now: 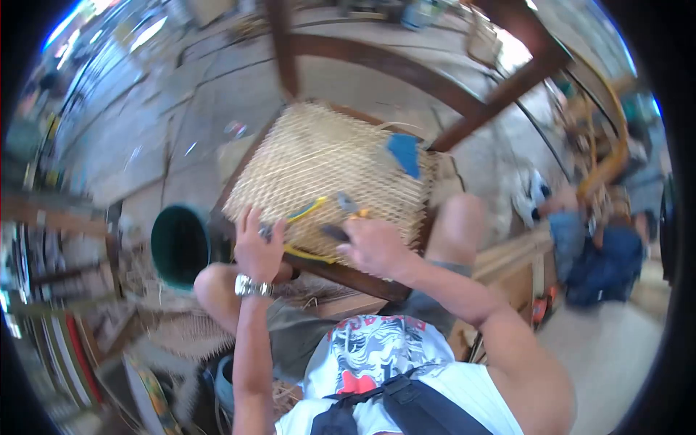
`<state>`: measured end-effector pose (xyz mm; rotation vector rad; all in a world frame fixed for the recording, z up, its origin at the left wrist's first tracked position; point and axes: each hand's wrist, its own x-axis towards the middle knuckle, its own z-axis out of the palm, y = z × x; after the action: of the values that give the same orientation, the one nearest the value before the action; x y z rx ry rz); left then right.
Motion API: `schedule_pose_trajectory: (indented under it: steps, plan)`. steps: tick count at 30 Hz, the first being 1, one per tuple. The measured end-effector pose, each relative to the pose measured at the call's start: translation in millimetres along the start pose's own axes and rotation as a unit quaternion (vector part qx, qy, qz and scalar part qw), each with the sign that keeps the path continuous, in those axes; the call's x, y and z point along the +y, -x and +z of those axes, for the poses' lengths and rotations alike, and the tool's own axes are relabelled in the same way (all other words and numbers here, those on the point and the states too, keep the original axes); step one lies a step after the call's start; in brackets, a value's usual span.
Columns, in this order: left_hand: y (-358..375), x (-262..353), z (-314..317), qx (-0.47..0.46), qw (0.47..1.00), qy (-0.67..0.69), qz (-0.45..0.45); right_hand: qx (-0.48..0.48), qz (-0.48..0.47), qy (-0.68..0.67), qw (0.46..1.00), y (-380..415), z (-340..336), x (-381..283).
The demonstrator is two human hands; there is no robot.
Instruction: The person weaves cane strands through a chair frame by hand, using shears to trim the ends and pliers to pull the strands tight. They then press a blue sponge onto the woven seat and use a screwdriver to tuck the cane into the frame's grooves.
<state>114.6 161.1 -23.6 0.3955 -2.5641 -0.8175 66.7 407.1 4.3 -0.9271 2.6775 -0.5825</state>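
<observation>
Woven cane seat (312, 156), centre: left hand (259, 246) at its near left edge, grip apart; right hand (378, 246) over near side, grip clamped on dark tool (333, 233); shirt's red lettering (377, 323) unreadable.

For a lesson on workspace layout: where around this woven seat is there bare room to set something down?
The woven seat's far part, left of the blue piece, looks bare. So does some floor between seat and green bucket. The near part is crowded: left hand, right hand, yellow strip.
</observation>
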Motion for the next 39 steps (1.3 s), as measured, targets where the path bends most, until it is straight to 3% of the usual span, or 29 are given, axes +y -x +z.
schedule_pose_trajectory:
  steps: [1,4,7,9,12,14,16,17,19,20,22,25,29,31,32,35,36,38,39]
  plan:
    - [1,3,8,-0.012,0.999,-0.042,-0.012,0.019,-0.029,-0.013,0.999,4,-1,5]
    - [-8,-7,22,0.019,0.998,-0.06,-0.006,0.045,0.016,-0.09,0.995,7,-38,27]
    - [-23,-6,14,0.072,0.994,-0.082,0.019,0.233,0.064,-0.034,0.97,10,-70,85]
    - [-36,13,17,0.045,0.996,-0.075,0.026,0.252,0.098,0.023,0.962,8,-96,110]
    - [-62,44,47,-0.023,0.998,-0.015,0.052,0.22,0.165,0.013,0.961,-20,-103,110]
    - [-75,57,68,-0.035,0.997,-0.022,0.064,0.217,0.152,0.026,0.964,-40,-86,130]
    - [-86,69,83,-0.081,0.994,-0.006,0.075,0.134,0.138,-0.014,0.981,-50,-78,155]
    - [-92,72,88,-0.081,0.994,-0.007,0.073,0.133,0.137,-0.015,0.981,-45,-76,164]
    - [-93,74,85,-0.14,0.983,-0.015,0.116,0.232,0.082,-0.058,0.968,-28,-79,163]
    - [-90,74,74,-0.141,0.984,-0.021,0.106,0.223,0.078,-0.064,0.97,-20,-82,162]
    - [-70,80,38,-0.187,0.979,-0.069,0.052,0.26,0.053,-0.293,0.919,2,-80,161]
    - [-35,83,-21,-0.214,0.938,-0.225,-0.154,0.213,0.103,-0.428,0.872,18,-56,176]
    - [30,31,-25,-0.131,0.982,-0.109,-0.081,0.231,0.055,-0.386,0.891,-6,-55,168]
    - [46,49,-9,-0.151,0.963,-0.076,-0.208,0.22,0.03,-0.336,0.915,-18,-47,168]
    - [49,49,-5,-0.15,0.965,-0.072,-0.203,0.224,0.03,-0.333,0.915,-18,-49,162]
    - [50,50,1,-0.167,0.952,-0.112,-0.229,0.132,0.129,-0.508,0.841,-12,-57,126]
    - [49,47,4,-0.166,0.954,-0.109,-0.225,0.136,0.128,-0.506,0.842,-10,-57,126]
    - [47,37,7,-0.136,0.982,-0.037,-0.129,0.073,0.159,-0.563,0.807,-12,-52,126]
    - [39,38,8,-0.148,0.98,-0.045,-0.121,0.083,0.163,-0.629,0.756,-18,-49,125]
